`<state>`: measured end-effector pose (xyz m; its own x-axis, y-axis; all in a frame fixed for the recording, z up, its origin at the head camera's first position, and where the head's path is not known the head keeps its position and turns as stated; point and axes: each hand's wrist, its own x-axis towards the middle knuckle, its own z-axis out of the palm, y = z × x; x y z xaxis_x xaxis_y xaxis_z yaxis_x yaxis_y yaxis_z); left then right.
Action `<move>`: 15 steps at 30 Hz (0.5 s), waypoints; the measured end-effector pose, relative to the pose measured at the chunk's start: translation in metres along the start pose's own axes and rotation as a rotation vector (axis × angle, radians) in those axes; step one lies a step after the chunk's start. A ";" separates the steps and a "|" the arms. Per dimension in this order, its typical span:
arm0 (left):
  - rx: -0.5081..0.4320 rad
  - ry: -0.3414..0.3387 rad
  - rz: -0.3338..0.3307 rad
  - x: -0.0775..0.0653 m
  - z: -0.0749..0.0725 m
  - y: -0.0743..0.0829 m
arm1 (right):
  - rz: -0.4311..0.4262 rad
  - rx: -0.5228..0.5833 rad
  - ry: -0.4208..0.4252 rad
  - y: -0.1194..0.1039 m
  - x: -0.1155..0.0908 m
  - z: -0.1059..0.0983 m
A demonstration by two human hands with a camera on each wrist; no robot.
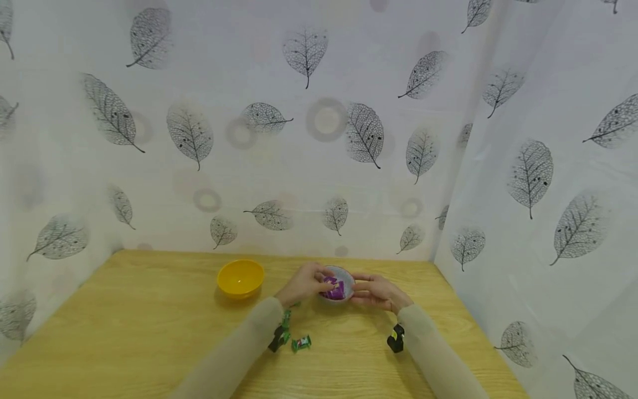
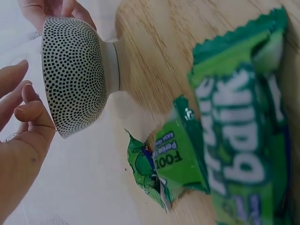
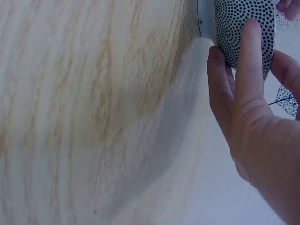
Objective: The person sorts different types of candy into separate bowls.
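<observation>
A small bowl [image 2: 75,75], white with black dots outside, stands on a narrow foot on the table. Purple-wrapped candies [image 1: 334,289] lie inside it. From the right side, my right hand [image 3: 262,108] grips the bowl, fingers along its outer wall and thumb at the rim. My left hand [image 1: 308,285] reaches over the left rim, thumb and fingers loosely bent and apart above the purple candies. In the left wrist view nothing shows between those fingers [image 2: 30,112]. Several green-wrapped candies [image 2: 180,154] lie on the table below my left wrist.
A yellow bowl [image 1: 240,279] stands to the left of the dotted one. One green candy [image 1: 301,343] lies nearer to me on the wooden table [image 1: 149,321]. Leaf-patterned sheeting [image 1: 319,166] hangs behind the table and along its right side.
</observation>
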<state>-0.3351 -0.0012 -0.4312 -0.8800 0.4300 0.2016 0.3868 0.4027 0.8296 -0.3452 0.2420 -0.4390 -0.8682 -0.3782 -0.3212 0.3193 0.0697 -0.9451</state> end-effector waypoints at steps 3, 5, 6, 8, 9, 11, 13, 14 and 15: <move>0.015 -0.006 0.010 -0.003 -0.005 -0.002 | 0.002 -0.011 0.004 0.000 0.001 0.001; 0.028 -0.006 0.009 -0.006 -0.010 0.000 | 0.002 -0.015 0.006 0.000 0.002 0.002; 0.034 -0.006 0.012 -0.008 -0.012 0.001 | 0.005 -0.012 0.010 -0.001 0.003 0.002; 0.047 -0.005 0.017 -0.011 -0.016 0.003 | 0.003 -0.007 0.010 -0.001 0.003 0.002; 0.052 -0.005 0.022 -0.012 -0.018 0.004 | 0.000 -0.006 0.010 -0.001 0.003 0.002; 0.058 -0.008 0.030 -0.015 -0.020 0.006 | -0.001 -0.005 0.012 0.000 0.003 0.001; 0.067 -0.007 0.050 -0.017 -0.022 0.004 | -0.002 -0.003 0.015 0.000 0.001 0.000; 0.067 -0.008 0.056 -0.018 -0.022 0.003 | -0.003 -0.004 0.017 0.000 0.001 -0.001; 0.065 -0.009 0.062 -0.020 -0.023 0.002 | -0.004 -0.003 0.018 0.000 0.000 -0.002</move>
<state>-0.3233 -0.0275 -0.4216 -0.8514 0.4627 0.2469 0.4581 0.4268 0.7797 -0.3456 0.2436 -0.4394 -0.8764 -0.3618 -0.3180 0.3143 0.0706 -0.9467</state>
